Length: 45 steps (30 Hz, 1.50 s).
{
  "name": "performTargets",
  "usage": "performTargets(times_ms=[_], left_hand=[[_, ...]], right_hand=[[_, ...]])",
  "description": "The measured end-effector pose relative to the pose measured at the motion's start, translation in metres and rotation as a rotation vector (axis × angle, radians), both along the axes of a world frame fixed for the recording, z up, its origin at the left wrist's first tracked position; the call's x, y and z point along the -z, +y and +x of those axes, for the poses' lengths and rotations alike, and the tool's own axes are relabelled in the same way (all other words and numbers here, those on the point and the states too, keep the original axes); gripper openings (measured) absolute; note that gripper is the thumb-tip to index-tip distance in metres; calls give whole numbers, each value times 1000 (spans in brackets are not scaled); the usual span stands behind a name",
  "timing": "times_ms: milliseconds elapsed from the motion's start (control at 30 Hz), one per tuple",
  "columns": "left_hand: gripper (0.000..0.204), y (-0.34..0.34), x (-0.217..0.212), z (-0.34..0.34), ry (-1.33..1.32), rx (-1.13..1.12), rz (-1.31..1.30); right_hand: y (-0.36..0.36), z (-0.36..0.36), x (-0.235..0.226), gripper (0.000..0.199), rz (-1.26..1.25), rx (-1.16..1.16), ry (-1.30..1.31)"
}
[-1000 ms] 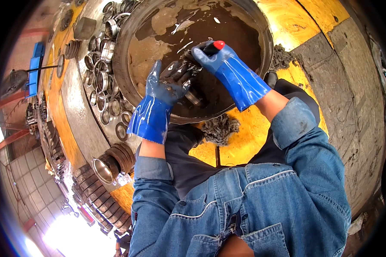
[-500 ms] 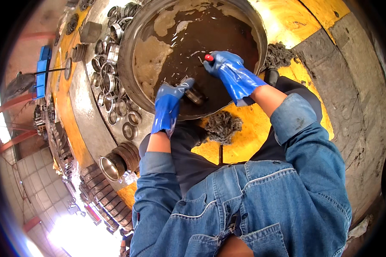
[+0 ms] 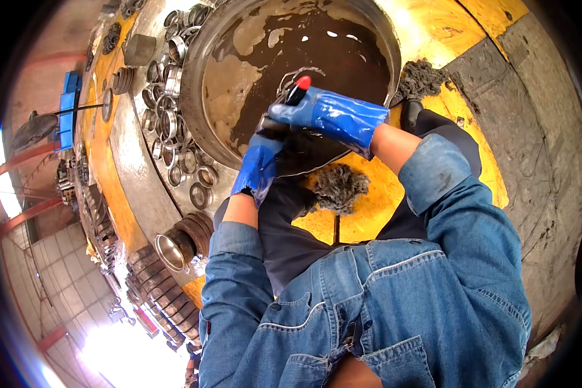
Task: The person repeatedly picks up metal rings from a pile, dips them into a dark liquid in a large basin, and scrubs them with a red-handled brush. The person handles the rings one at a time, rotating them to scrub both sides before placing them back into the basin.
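Both my hands wear blue rubber gloves and meet over the near left part of a big round metal basin (image 3: 193,107) of dark liquid. My right hand (image 3: 304,111) is closed round a tool's black handle with a red end (image 3: 302,83); the tool's working end is hidden. My left hand (image 3: 260,158) is closed on a dark, wet metal ring (image 3: 273,127), mostly covered by the gloves. The right hand presses up against this ring. Ripples and patches of foam mark the liquid (image 3: 343,71) beyond.
Many metal rings (image 3: 168,124) lie left of the basin, with a stack of larger rings (image 3: 186,242) nearer me. A grey fibre wad (image 3: 341,189) sits on the yellow surface (image 3: 368,210) between my legs. Another dark wad (image 3: 421,79) lies right of the basin.
My right hand has moved left and down to the ring in my left hand. The ring has risen toward the right hand, and its tool handle now stands up.
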State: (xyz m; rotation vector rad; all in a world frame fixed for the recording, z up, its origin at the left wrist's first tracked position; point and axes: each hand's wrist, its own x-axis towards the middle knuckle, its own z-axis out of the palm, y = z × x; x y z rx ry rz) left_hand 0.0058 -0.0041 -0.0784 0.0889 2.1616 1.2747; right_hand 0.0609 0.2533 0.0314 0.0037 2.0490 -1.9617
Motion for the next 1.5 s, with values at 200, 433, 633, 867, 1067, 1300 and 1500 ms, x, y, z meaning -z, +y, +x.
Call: performTargets(times_ms=[200,433,633,867,1067,1300,1500], left_hand=[[42,18,-10,-6,-108,-107,-93],[44,20,-35,2,-247,-200,30],[43,10,-30,4,-188,-111,-44],[43,9,-23,-5,-106,-31,-108],[40,35,-74,-1,-436,-366,189],[46,-38,30,-35,-108,-11,70],[49,-16,16,-23,-307,-128,168]], right_hand=[[-6,-36,65,43,328,135,4],[-4,-21,21,37,275,54,6],[-15,-31,48,48,198,86,-250],[-7,-27,57,54,590,255,-122],[-10,-24,53,48,228,289,-171],[-48,0,74,29,282,-79,324],[-27,18,64,25,712,-513,353]])
